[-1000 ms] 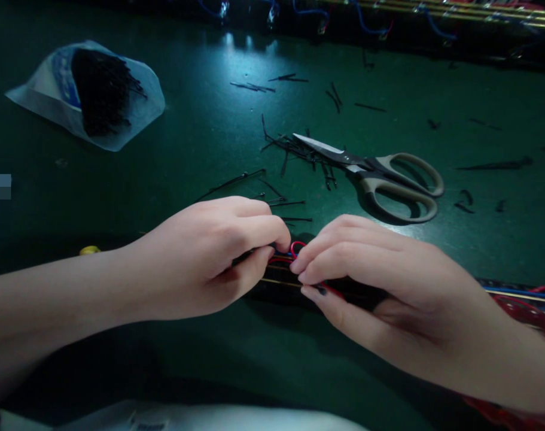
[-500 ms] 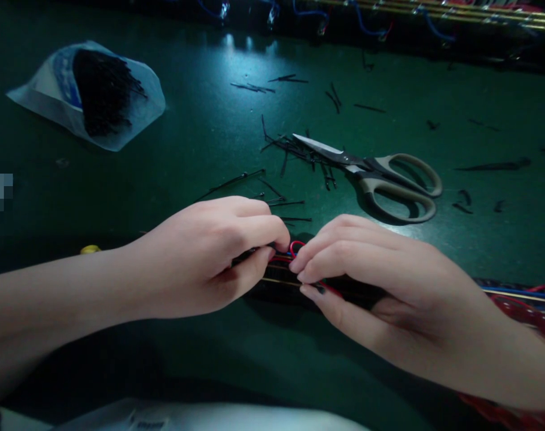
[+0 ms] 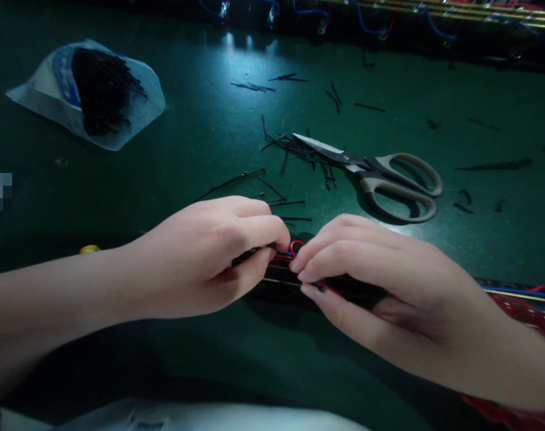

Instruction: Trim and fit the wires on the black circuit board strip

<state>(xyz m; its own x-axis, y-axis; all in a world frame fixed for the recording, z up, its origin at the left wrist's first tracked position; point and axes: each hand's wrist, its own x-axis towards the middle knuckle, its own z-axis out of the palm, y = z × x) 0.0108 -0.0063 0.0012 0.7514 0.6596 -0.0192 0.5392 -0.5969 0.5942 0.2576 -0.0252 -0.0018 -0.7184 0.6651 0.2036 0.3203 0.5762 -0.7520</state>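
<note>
My left hand (image 3: 222, 254) is closed, thumb and forefinger pinched together over a long dark strip with wires (image 3: 272, 279). What sits between those fingertips is mostly hidden. Just to the right, my right hand (image 3: 380, 287) has its fingertips drawn together on a thin red wire (image 3: 296, 243), which makes a small loop between the two hands. Both hands rest at the strip, which runs sideways beneath them. Beyond my fingers lie several loose black cable ties (image 3: 292, 202).
Open-bladed or shut, I cannot tell, scissors (image 3: 366, 173) lie on the green table (image 3: 200, 137) among black cut-offs (image 3: 290, 146). A clear bag (image 3: 146, 108) of black ties is at the upper left. Another wired strip (image 3: 478, 36) runs along the back. A white object (image 3: 218, 416) is at the front edge.
</note>
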